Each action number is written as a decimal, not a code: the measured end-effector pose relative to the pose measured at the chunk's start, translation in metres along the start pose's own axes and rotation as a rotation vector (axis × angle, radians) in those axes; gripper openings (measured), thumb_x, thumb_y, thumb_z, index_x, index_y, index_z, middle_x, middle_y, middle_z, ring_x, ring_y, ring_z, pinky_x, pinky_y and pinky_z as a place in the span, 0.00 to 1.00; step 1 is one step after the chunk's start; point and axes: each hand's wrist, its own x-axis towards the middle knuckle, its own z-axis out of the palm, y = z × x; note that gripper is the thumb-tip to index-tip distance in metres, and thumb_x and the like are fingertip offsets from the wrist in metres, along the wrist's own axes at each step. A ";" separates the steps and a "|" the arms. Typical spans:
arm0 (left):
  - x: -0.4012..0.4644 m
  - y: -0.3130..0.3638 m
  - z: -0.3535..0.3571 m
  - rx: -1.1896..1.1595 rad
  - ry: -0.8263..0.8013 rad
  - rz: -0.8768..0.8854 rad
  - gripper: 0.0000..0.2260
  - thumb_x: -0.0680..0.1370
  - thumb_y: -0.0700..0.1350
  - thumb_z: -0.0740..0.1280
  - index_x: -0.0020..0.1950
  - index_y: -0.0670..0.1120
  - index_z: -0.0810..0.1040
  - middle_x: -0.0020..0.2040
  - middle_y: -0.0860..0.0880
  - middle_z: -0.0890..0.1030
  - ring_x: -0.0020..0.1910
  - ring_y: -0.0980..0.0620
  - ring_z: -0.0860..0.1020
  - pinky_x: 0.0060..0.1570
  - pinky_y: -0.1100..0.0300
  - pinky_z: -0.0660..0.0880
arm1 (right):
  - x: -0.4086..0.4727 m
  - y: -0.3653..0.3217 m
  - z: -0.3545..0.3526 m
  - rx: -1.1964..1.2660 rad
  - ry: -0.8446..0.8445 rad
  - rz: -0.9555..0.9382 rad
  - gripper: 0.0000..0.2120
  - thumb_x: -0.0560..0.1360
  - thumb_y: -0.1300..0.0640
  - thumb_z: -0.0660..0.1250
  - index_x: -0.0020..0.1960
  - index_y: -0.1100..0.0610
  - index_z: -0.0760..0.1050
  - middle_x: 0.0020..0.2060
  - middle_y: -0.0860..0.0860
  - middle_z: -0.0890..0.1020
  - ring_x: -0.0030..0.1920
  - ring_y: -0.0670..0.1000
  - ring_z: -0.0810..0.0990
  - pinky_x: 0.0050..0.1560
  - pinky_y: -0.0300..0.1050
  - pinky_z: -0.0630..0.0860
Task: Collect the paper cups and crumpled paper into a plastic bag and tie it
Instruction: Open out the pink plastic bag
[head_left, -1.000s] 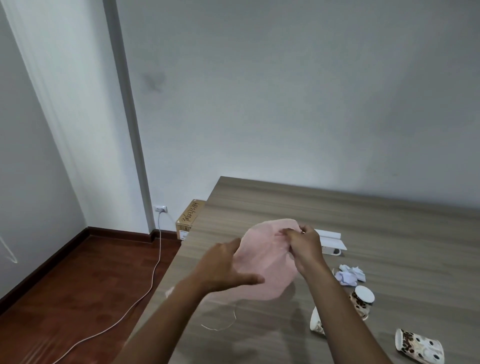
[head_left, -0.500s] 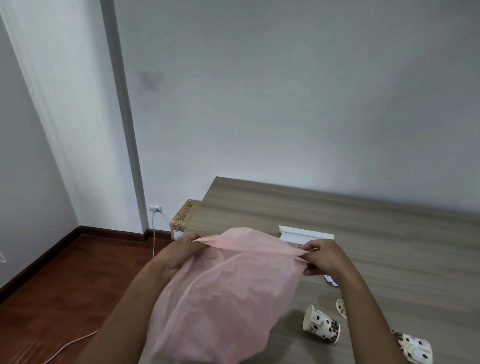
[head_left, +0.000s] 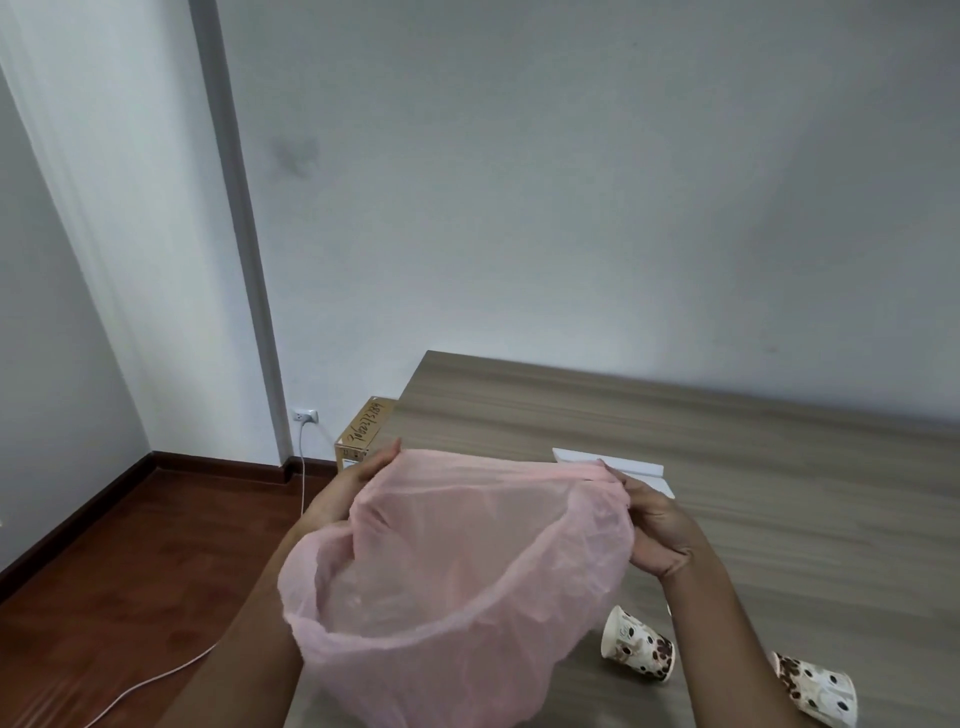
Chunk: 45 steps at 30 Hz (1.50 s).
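Handwritten digits ran along the top of a cardboard box (head_left: 361, 435) on the floor beside the table (head_left: 779, 467), too slanted to read surely. The left hand (head_left: 345, 491) gripped the far-left rim of the pink plastic bag (head_left: 467, 582), its fingers partly hidden behind the film, and the right hand (head_left: 657, 525) pinched the rim's right side with curled fingers. Held between them above the table's near-left edge, the thin, translucent, wrinkled bag had its mouth spread wide. Two brown-spotted paper cups lay tipped on the table, one (head_left: 638, 644) just left of the right forearm, another (head_left: 814, 688) right of it. A white box (head_left: 623, 464) sat behind the bag.
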 end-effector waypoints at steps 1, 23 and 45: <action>0.004 -0.002 -0.004 -0.097 0.016 -0.001 0.11 0.78 0.47 0.67 0.49 0.40 0.82 0.38 0.44 0.83 0.35 0.49 0.84 0.41 0.58 0.78 | 0.001 -0.001 -0.001 -0.011 0.009 0.034 0.26 0.45 0.71 0.82 0.42 0.60 0.85 0.41 0.59 0.84 0.39 0.55 0.84 0.44 0.48 0.82; 0.016 -0.014 -0.031 -0.339 0.103 -0.163 0.21 0.74 0.52 0.72 0.62 0.42 0.80 0.51 0.43 0.82 0.49 0.45 0.82 0.52 0.52 0.79 | 0.011 0.006 0.006 0.193 0.195 0.150 0.27 0.45 0.74 0.79 0.44 0.69 0.81 0.36 0.61 0.83 0.36 0.58 0.84 0.39 0.52 0.82; 0.012 -0.072 -0.060 0.560 0.142 -0.495 0.21 0.72 0.41 0.76 0.60 0.33 0.77 0.51 0.37 0.83 0.45 0.41 0.83 0.48 0.45 0.81 | 0.026 0.041 -0.019 0.068 0.424 -0.193 0.05 0.73 0.65 0.69 0.48 0.58 0.76 0.35 0.52 0.80 0.27 0.48 0.78 0.25 0.39 0.74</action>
